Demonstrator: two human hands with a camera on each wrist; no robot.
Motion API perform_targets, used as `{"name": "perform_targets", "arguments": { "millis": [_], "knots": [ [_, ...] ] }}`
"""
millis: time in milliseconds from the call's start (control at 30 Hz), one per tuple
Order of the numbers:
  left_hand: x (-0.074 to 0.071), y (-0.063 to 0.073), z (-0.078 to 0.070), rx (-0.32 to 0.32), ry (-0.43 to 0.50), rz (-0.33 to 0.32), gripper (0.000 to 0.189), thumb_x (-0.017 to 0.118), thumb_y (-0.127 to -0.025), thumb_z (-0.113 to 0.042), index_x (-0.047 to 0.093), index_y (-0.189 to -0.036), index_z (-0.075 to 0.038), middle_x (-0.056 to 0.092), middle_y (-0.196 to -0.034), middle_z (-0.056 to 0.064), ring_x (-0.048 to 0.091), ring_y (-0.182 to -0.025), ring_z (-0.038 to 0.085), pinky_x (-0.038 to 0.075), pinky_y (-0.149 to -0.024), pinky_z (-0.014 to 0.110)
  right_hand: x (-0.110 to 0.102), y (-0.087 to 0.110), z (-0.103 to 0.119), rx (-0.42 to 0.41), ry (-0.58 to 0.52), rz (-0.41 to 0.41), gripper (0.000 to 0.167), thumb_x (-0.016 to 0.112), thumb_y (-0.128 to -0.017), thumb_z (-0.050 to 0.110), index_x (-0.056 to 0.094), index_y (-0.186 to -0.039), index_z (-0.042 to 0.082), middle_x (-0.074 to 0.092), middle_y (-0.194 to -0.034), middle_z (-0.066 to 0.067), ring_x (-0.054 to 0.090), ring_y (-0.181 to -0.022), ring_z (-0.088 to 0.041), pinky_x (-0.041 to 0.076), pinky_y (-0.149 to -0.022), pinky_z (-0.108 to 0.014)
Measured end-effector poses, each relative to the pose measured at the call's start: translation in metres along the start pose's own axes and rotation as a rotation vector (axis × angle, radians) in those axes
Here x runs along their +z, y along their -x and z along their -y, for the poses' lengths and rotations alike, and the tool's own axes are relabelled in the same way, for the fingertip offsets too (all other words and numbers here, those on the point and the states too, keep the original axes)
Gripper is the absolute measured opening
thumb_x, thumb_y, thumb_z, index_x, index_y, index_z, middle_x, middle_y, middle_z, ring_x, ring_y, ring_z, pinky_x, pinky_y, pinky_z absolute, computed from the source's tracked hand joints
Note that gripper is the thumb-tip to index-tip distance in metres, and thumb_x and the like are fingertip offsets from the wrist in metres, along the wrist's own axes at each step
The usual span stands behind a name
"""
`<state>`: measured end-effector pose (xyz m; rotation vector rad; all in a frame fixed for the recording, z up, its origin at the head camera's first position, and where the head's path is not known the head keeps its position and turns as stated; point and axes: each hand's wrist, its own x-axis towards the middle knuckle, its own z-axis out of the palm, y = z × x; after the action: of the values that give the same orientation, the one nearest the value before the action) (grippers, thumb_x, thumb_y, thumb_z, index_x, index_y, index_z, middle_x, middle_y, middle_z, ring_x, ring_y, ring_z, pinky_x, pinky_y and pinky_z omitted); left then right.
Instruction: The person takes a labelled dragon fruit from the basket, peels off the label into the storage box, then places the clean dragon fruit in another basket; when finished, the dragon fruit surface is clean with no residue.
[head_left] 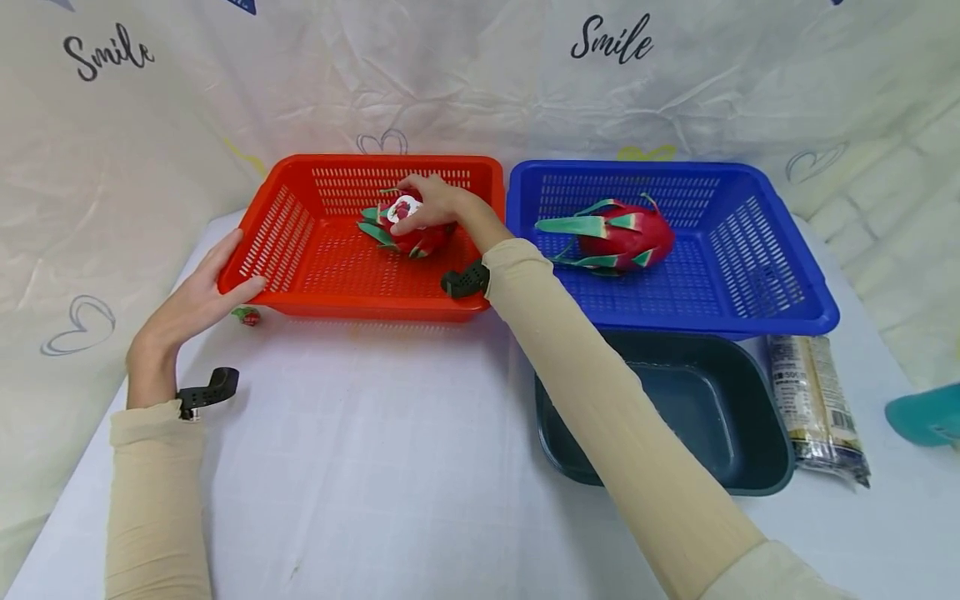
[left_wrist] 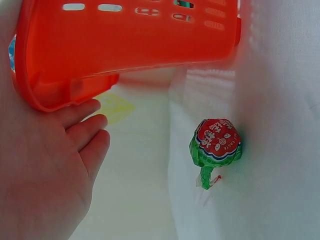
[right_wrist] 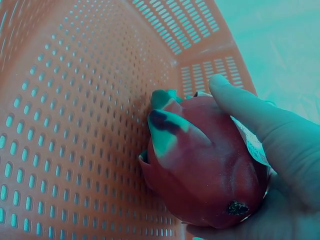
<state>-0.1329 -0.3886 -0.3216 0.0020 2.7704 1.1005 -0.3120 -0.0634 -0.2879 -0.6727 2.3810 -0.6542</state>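
Observation:
Inside the red basket (head_left: 352, 304), my right hand (head_left: 438, 204) grips a dragon fruit (head_left: 423, 242) with green-tipped scales and a white sticker. In the right wrist view, the thumb lies along one side of this dragon fruit (right_wrist: 205, 160), and the other fingers are mostly hidden behind it. My left hand (head_left: 191, 300) rests at the basket's front left corner, its fingers extended against the rim, as the left wrist view also shows. Below that hand, a candy (left_wrist: 217, 142) in a red and green wrapper lies on the cloth. Another dragon fruit (head_left: 626, 237) lies in the blue basket (head_left: 720, 312).
In front of the blue basket stands a dark green basin (head_left: 720, 408), partly covered by my right forearm. A printed plastic packet (head_left: 813, 400) lies to its right. Near the right edge is a teal object (head_left: 926, 415). A printed cloth (head_left: 480, 75) hangs behind the baskets.

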Motion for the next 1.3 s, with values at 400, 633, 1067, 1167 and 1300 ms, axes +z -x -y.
{"name": "perform_targets", "arguments": {
  "millis": [400, 633, 1067, 1167, 1300],
  "knots": [
    [-0.003, -0.002, 0.002, -0.003, -0.008, 0.002, 0.082, 0.053, -0.095, -0.042, -0.004, -0.155, -0.037, 0.008, -0.164, 0.007, 0.023, -0.137, 0.033, 0.037, -0.081, 0.012, -0.002, 0.004, 0.001, 0.001, -0.008, 0.021, 0.086, 0.070, -0.086, 0.038, 0.018, -0.153, 0.025, 0.024, -0.154, -0.008, 0.029, -0.136, -0.022, 0.040, -0.109, -0.032],
    [-0.002, -0.001, 0.000, -0.013, -0.015, 0.008, 0.083, 0.052, -0.095, -0.042, -0.005, -0.155, -0.036, 0.006, -0.164, 0.007, 0.021, -0.138, 0.034, 0.037, -0.083, 0.015, -0.002, 0.004, 0.000, 0.005, -0.004, 0.027, 0.087, 0.071, -0.085, 0.037, 0.018, -0.153, 0.025, 0.029, -0.151, -0.008, 0.033, -0.134, -0.021, 0.041, -0.107, -0.031],
    [-0.001, -0.003, 0.001, -0.012, -0.016, 0.005, 0.082, 0.052, -0.095, -0.042, -0.005, -0.155, -0.037, 0.007, -0.164, 0.006, 0.022, -0.138, 0.033, 0.039, -0.087, 0.023, -0.001, -0.003, -0.007, -0.032, -0.011, -0.003, 0.088, 0.074, -0.082, 0.038, 0.022, -0.151, 0.024, 0.034, -0.148, -0.008, 0.038, -0.129, -0.020, 0.041, -0.105, -0.029],
    [0.000, -0.003, 0.001, -0.017, -0.008, 0.010, 0.082, 0.052, -0.095, -0.043, -0.005, -0.155, -0.037, 0.005, -0.164, 0.005, 0.021, -0.139, 0.033, 0.042, -0.095, 0.038, 0.000, -0.003, -0.009, -0.052, -0.012, -0.022, 0.086, 0.074, -0.082, 0.037, 0.025, -0.150, 0.022, 0.037, -0.147, -0.007, 0.041, -0.128, -0.020, 0.041, -0.106, -0.029],
    [0.000, -0.003, 0.000, -0.028, -0.002, 0.012, 0.082, 0.051, -0.095, -0.043, -0.006, -0.154, -0.037, 0.004, -0.165, 0.006, 0.020, -0.140, 0.034, 0.037, -0.103, 0.058, 0.000, -0.001, -0.008, -0.081, -0.024, -0.034, 0.082, 0.073, -0.083, 0.031, 0.028, -0.150, 0.018, 0.040, -0.147, -0.007, 0.044, -0.127, -0.019, 0.041, -0.108, -0.029]
  ]
}}
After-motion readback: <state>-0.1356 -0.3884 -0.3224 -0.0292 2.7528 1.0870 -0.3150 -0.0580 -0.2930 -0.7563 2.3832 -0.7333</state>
